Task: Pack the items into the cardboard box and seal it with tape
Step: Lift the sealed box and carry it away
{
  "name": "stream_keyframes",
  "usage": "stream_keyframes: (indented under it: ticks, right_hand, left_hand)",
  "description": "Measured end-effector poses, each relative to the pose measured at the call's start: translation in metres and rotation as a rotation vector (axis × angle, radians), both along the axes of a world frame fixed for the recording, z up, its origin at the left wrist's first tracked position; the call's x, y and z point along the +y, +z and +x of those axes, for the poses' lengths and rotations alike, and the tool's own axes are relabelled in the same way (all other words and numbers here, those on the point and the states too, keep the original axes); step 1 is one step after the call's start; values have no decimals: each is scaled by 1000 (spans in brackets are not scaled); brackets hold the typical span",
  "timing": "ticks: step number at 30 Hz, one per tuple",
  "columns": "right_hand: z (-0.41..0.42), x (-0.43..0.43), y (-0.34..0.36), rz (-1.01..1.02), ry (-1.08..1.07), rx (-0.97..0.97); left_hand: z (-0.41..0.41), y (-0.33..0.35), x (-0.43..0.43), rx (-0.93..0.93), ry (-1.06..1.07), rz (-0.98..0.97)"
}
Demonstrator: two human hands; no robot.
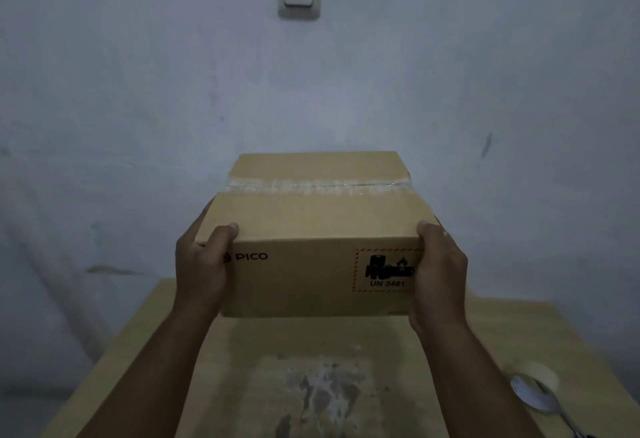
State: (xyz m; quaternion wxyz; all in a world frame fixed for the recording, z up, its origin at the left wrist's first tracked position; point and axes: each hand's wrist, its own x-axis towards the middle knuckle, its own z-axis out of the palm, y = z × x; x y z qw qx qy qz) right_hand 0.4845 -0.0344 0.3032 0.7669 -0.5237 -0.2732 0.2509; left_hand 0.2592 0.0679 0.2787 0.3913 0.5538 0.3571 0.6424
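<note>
Both forearms reach forward over the wooden table (145,344), whose near surface carries a scuffed, whitish patch (322,392). Our left hand (202,271) and right hand (438,275) clamp the two near corners of the cardboard box (311,229), thumbs on top, holding it raised above the table's far end. Flaps closed, clear tape strip (315,185) across the seam; tape roll (535,387) lies at right, beside a metal tool we cannot identify.

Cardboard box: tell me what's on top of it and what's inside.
A strip of clear tape runs across the closed flaps of the cardboard box. The contents are hidden; the flaps cover them.
</note>
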Motion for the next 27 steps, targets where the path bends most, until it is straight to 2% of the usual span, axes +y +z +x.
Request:
stream_keyframes:
  ticks: [12, 23, 27]
  right_hand:
    - [-63, 19, 14, 34, 355, 24]
    - [-219, 23, 30, 79, 642, 45]
    - [-309, 21, 30, 89, 718, 53]
  left_hand:
    - [-86, 25, -63, 75, 360, 56]
    - [-241, 41, -131, 74, 720, 91]
    - [-323, 43, -160, 108, 836, 112]
